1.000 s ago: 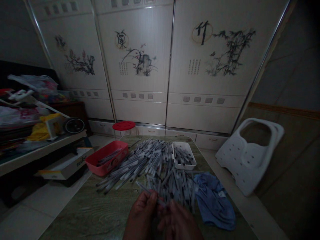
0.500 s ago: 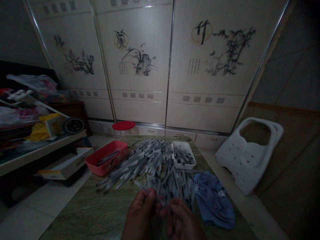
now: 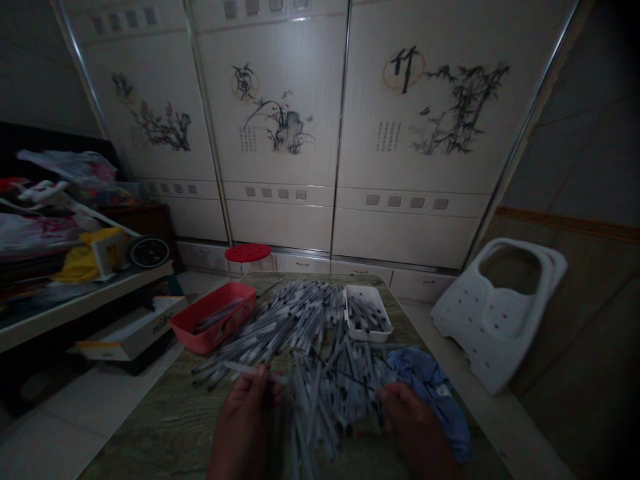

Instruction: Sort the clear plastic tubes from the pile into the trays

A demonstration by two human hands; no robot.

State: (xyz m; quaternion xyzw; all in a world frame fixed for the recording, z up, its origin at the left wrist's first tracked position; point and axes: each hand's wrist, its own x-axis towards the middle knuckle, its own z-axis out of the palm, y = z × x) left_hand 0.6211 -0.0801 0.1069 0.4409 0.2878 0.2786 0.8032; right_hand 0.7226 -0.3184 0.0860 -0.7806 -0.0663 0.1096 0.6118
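My left hand [image 3: 250, 403] is closed on a pale translucent tube [image 3: 277, 378], whose two ends stick out past the fingers. Off to the right, my right hand [image 3: 407, 413] pinches a thin dark pen-like stick [image 3: 357, 381] that slants up and left from the fingertips. Below and between the hands spreads a loose heap of slim pens [image 3: 313, 313], pale-barrelled with dark ends. Its near part [image 3: 320, 400] reaches almost to the table's front. Dim light and motion blur hide the finer detail of both held pieces.
A red basket [image 3: 185, 330] with some pens stands left of the heap. Back right is a white box [image 3: 387, 333] holding more pens. A crumpled blue cloth [image 3: 440, 393] lies by my right hand. Beyond the table [image 3: 165, 420] are a red stool [image 3: 247, 252] and white folded chair [image 3: 500, 327].
My hands were together at one slim piece. They have moved apart, left hand leftward with the tube, right hand rightward with the dark stick.
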